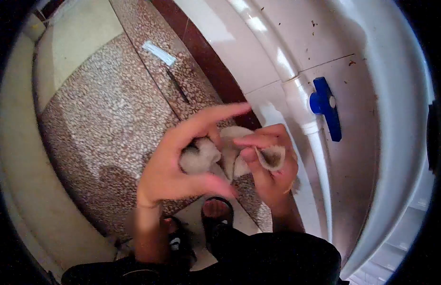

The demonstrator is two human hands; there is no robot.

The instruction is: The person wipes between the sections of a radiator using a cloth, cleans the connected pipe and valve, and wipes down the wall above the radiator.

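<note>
A crumpled grey-beige cloth [203, 159] hangs between my two hands over the speckled floor. My left hand [175, 164] curves around the cloth's left part, its thumb and fingers spread wide and slightly blurred. On the right, my right hand [272, 164] pinches the cloth, and a folded end of it sticks up between the fingers. The cloth's lower folds hang between the hands.
A white pipe [296, 102] with a blue valve handle [327, 109] runs down the tiled wall at right. A dark pen-like stick [177, 86] and a pale wrapper [158, 52] lie on the speckled floor [101, 109]. My sandalled feet [216, 211] are below.
</note>
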